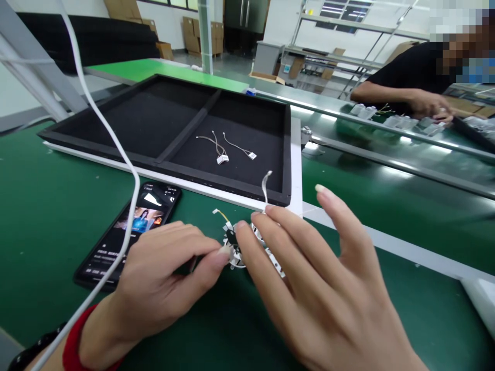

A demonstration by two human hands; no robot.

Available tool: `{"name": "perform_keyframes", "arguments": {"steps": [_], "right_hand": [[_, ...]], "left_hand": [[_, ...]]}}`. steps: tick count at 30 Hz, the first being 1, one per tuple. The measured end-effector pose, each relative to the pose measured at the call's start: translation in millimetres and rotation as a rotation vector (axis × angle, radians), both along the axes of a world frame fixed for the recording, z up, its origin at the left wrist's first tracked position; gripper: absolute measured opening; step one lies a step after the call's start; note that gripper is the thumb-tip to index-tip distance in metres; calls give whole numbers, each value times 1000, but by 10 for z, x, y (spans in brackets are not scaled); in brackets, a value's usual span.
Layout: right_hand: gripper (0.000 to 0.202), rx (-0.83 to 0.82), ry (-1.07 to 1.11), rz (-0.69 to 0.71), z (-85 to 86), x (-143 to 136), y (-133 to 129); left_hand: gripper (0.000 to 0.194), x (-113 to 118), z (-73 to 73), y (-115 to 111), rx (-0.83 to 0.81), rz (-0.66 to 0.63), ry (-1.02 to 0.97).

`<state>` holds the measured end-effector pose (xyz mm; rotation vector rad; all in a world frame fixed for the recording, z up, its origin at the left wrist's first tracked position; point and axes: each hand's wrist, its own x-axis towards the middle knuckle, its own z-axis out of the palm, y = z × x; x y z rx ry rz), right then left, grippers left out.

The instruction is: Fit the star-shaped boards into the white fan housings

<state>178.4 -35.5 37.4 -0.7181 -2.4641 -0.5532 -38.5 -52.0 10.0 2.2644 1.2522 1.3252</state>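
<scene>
At the near side of the green table, my left hand (166,281) pinches the edge of a small round white-and-black electronic part (231,238) between thumb and forefinger. A short yellow-and-white wire lead (222,215) sticks up from it. My right hand (317,283) spreads over the part's right side, fingers stretched and thumb raised, the fingertips at or just over it. Beneath those fingers, a white slotted piece (275,262) is partly hidden; I cannot tell whether it joins the round part. A pale cable (265,185) rises beyond the right fingertips.
A black foam-lined tray (166,154) with a divider lies beyond my hands, holding several short cables (223,158). A lit phone (112,247) rests at the left, crossed by a hanging white cable (136,188). Across a metal-edged line, a co-worker's hand (429,105) is among clear plastic parts (402,122).
</scene>
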Motion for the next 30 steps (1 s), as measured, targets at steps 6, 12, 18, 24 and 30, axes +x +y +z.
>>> {"name": "perform_keyframes", "arguments": {"steps": [6,12,18,24,30], "right_hand": [[17,-226,176,39,-58,-20,51],[14,-364,244,85,-32,2,97],[18,-404,231,95,-10,7,88],[28,-534,205,105,-1,53,79],[40,-820,293,121,95,84,79]], "left_hand": [[28,10,103,15,-270,37,-224],[23,-34,-20,15,-670,-53,-621],[52,-52,-73,-11,-920,-370,-847],[40,-42,-17,46,-1116,-509,-951],[44,-49,6,52,-1227,-610,-1082]]}}
